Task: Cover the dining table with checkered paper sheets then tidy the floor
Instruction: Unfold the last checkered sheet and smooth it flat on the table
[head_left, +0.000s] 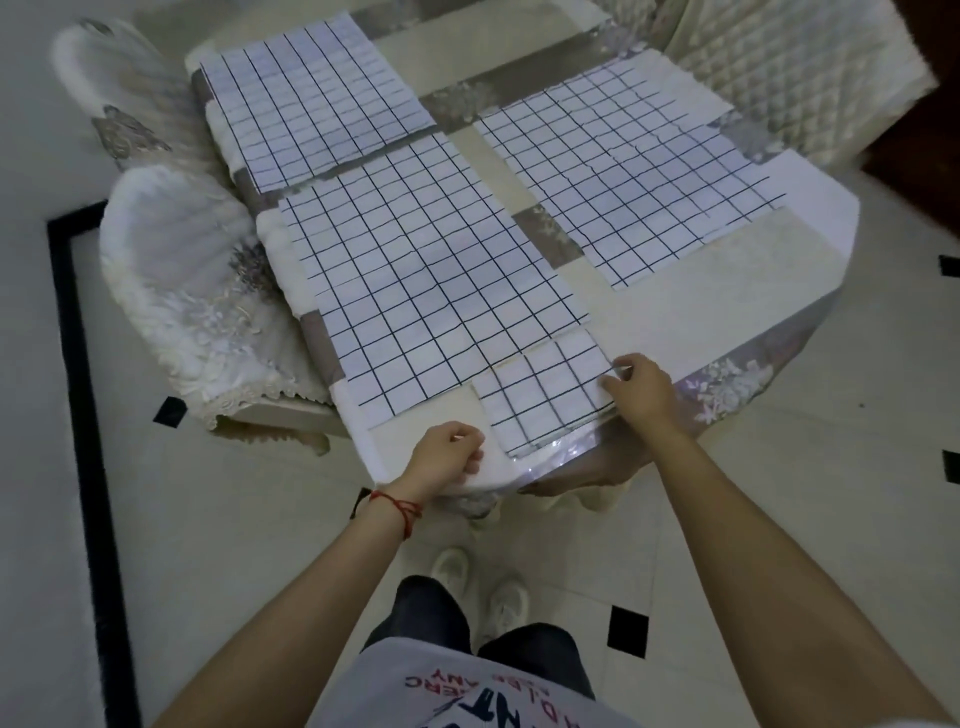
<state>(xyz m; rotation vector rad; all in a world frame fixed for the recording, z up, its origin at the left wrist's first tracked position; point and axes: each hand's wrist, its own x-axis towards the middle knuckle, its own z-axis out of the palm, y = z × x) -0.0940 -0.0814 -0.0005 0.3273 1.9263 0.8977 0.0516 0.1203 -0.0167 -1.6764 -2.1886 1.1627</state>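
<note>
While I square the small sheet (545, 395), edges matter.
My right hand (641, 387) pinches its corner; left hand (449, 454) grips the surface (727, 291) edge.

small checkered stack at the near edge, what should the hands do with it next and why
Probably lift the top sheet off the small checkered stack and spread it over the bare cloth to its right. The right hand already pinches the stack's right edge, the left hand rests curled on the table edge beside it, and that near right part of the table shows no sheet, while three large sheets cover other parts.
</note>
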